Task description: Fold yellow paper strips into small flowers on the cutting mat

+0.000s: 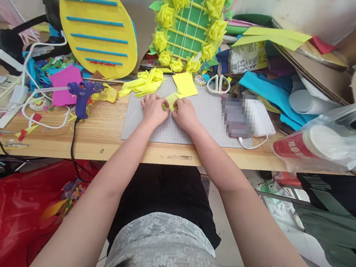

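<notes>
Between my two hands is a small piece of yellow paper (172,99), low over the grey cutting mat (178,130). My left hand (155,109) pinches its left edge between thumb and fingers. On the opposite edge, my right hand (185,113) has a similar pinch. The fingertips cover part of the paper. Just beyond lies a stack of yellow paper squares (185,84). Left of the stack is a pile of folded yellow paper pieces (145,82). White-handled scissors (218,83) rest at the mat's far edge.
A purple glue gun (82,97) with its cord stands left of the mat. On the right are a phone (236,115), a white power bank (260,117) and a bagged red cup (300,141). Yellow paper flowers frame a green stringed panel (188,29) behind, beside a yellow rounded board (99,32).
</notes>
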A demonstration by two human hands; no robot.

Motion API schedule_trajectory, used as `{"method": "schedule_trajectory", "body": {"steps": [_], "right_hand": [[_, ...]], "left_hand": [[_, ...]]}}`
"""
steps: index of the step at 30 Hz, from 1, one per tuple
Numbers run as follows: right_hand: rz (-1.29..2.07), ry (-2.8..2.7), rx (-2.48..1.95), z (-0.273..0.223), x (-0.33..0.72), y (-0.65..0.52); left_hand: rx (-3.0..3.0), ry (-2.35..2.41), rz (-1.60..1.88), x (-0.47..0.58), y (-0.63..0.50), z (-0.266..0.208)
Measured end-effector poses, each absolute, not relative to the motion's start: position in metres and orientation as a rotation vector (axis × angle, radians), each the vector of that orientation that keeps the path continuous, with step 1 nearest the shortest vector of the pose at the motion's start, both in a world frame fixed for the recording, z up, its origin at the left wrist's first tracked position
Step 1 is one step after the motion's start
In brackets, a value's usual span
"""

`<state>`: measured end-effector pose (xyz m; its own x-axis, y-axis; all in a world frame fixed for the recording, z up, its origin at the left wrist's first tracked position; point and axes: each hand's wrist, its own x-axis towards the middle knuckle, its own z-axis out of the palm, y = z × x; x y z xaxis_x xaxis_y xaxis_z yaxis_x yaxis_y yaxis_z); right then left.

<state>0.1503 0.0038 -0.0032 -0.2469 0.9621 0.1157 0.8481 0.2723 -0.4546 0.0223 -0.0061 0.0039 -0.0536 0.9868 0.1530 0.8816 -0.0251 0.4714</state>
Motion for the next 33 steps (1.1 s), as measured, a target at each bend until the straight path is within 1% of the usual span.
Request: {"method": "schedule_trajectory", "body": {"steps": [4, 7, 9, 12, 16, 19, 23, 26, 29, 33], "right_hand": [[0.411, -2.175, -1.655, -0.004, 0.15, 0.004], [0.41, -2.178, -1.648, -0.005, 0.15, 0.004], [0.411, -2.182, -1.641, -0.005, 0.15, 0.005], [0.438, -2.152, -1.63, -0.004, 0.152, 0.005], [0.417, -1.933, -1.549, 0.0, 0.162, 0.01], [0.408, -1.761, -1.517, -0.002, 0.173, 0.018], [0.48, -1.678, -1.513, -0.009, 0.18, 0.026], [0.513, -1.681, -1.491, -0.011, 0.178, 0.026], [0.552, -1.752, -1.437, -0.009, 0.174, 0.023], [0.641, -1.978, -1.299, -0.007, 0.171, 0.018]], "left_hand": [[2.008, 1.996, 0.722, 0.012, -0.008, 0.003], [1.979, 1.983, 0.83, 0.006, -0.003, 0.0], [1.958, 1.926, 0.887, 0.004, 0.005, -0.002], [1.948, 1.797, 0.872, 0.005, 0.016, -0.005], [1.967, 1.718, 0.833, 0.005, 0.02, -0.005], [1.972, 1.757, 0.902, 0.002, 0.013, -0.002], [1.816, 1.78, 1.057, -0.003, 0.006, -0.004], [1.629, 1.682, 1.134, -0.001, 0.008, -0.011], [1.628, 1.56, 1.054, 0.003, 0.007, -0.015], [1.992, 1.651, 0.862, 0.008, -0.003, -0.005]]}}
